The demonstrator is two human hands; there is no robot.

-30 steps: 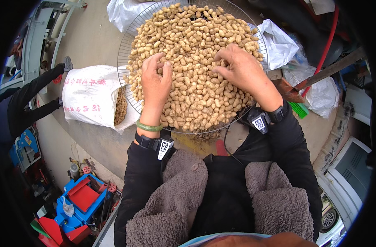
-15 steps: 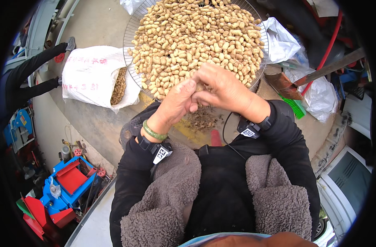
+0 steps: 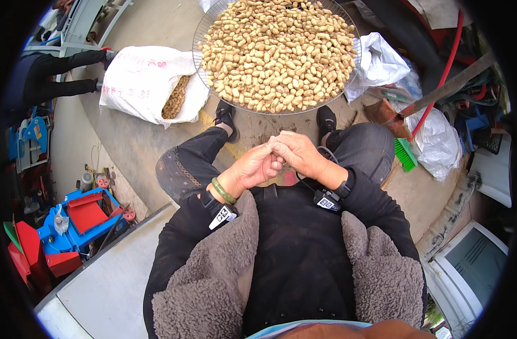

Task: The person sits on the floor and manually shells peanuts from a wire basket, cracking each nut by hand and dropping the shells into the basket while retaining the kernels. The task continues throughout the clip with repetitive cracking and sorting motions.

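Observation:
My left hand point(image 3: 257, 167), a green bangle point(image 3: 221, 190) on its wrist, is closed, palm partly turned up with fingers curled. My right hand point(image 3: 298, 153) is closed too, its fingers meeting the left thumb and fingertips; anything between them is hidden. Both are held in front of my body, below and apart from a round wire basket point(image 3: 208, 85) heaped with peanuts point(image 3: 278, 51). At the basket's left lies a white woven sack point(image 3: 135, 85), its open side showing more peanuts point(image 3: 176, 97).
Another person's legs point(image 3: 66, 76) are at the upper left. Blue-and-red machinery point(image 3: 72, 237) stands lower left. At the right are white bags point(image 3: 433, 147), a green brush point(image 3: 404, 155), a rusty metal shovel point(image 3: 383, 116) and a red hose point(image 3: 436, 104). My feet point(image 3: 326, 121) flank the basket's lower side.
Both hands have left the peanut heap, moved down toward my body and come together. The basket now sits higher in the picture, and my legs and shoes show.

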